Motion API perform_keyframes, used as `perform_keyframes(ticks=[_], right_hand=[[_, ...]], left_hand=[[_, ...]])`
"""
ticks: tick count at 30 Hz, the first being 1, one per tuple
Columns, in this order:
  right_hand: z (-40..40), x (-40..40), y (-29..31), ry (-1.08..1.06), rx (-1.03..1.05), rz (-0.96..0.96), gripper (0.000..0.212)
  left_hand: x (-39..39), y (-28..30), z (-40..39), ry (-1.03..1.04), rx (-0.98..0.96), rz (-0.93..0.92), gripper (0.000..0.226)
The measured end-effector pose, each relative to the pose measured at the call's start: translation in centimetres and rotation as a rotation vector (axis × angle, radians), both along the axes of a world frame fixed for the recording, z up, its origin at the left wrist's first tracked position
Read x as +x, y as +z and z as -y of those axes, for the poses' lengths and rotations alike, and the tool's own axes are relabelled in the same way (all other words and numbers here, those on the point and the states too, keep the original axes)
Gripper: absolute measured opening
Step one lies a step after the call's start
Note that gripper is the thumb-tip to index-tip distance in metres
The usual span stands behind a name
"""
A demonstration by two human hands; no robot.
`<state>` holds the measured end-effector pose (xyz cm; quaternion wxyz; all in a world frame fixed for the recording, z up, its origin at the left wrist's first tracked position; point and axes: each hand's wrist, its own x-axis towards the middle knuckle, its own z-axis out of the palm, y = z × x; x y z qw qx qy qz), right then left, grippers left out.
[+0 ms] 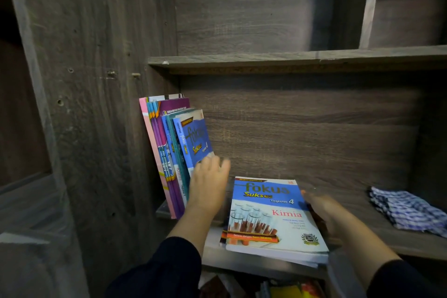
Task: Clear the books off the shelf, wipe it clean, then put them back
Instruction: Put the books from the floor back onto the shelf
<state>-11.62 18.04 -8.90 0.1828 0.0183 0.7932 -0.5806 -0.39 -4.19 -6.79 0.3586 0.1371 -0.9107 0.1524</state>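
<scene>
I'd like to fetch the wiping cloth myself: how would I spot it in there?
Find the dark wooden shelf where the upright row of school books leans against the left wall. Follow the board to its far right end. There lies the folded blue-and-white checked cloth, the only soft fabric thing, apart from the flat blue chemistry book in the middle.

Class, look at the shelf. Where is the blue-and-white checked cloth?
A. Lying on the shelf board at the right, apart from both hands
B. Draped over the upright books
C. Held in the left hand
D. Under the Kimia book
A: the folded blue-and-white checked cloth lies on the dark wooden shelf board at the far right, touching neither hand nor book.
</scene>
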Motion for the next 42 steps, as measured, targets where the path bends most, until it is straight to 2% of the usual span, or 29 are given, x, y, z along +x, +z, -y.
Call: perform_keyframes(ticks=[1, 3, 5, 7, 12, 15, 20, 21, 26, 29, 35, 40, 42], right_hand=[[0.0, -0.1, -0.1, -0.005, -0.007, 0.000, 0.035], [0.1, -0.3, -0.4, -0.018, -0.025, 0.003, 0.037], [0.2, -0.6, -0.5, -0.022, -0.017, 0.003, 0.038], [0.2, -0.7, -0.6, -0.026, -0.005, -0.008, 0.037], [0.1, -0.8, -0.5, -0.007, -0.007, -0.006, 0.035], [0.0, -0.7, -0.6, -0.005, -0.010, 0.003, 0.035], [-0.2, -0.7, -0.4, 0.016, -0.004, 0.017, 0.037], [-0.2, -0.8, -0.4, 0.016, 0.000, 0.019, 0.037], [0.1, -0.7, -0.4, 0.012, 0.010, 0.007, 0.038], [0.0, -0.8, -0.5, 0.014, 0.016, 0.004, 0.037], [-0.1, -0.9, -0.6, -0.011, -0.005, 0.002, 0.036], [-0.1, -0.9, -0.5, -0.016, 0.006, -0.001, 0.042], [-0.1, -0.8, -0.5, -0.017, 0.020, -0.003, 0.042]], left_hand=[[-0.4, -0.6, -0.1, -0.019, -0.053, 0.167, 0.046], [-1.0, -2.2, 0.1, 0.010, -0.124, 0.432, 0.050], [-1.5, -3.9, 0.9, 0.084, -0.159, 0.577, 0.048], [-1.5, -4.9, 2.1, 0.115, -0.185, 0.627, 0.040], [-1.4, -5.5, 3.7, 0.092, -0.257, 0.588, 0.038], [-1.3, -5.1, 3.3, 0.077, -0.208, 0.555, 0.036], [1.2, -4.2, 3.2, -0.125, -0.129, 0.292, 0.012], [1.8, -4.2, 3.3, -0.141, -0.104, 0.243, 0.014], [2.9, -4.5, 4.1, -0.129, -0.009, 0.312, 0.035], [2.6, -4.4, 4.0, -0.148, 0.008, 0.285, 0.034], [2.8, -4.3, 4.2, -0.166, -0.075, 0.152, 0.025], [2.9, -4.3, 4.3, -0.184, 0.081, 0.192, 0.018], [2.8, -4.2, 4.1, -0.161, 0.074, 0.214, 0.020]])
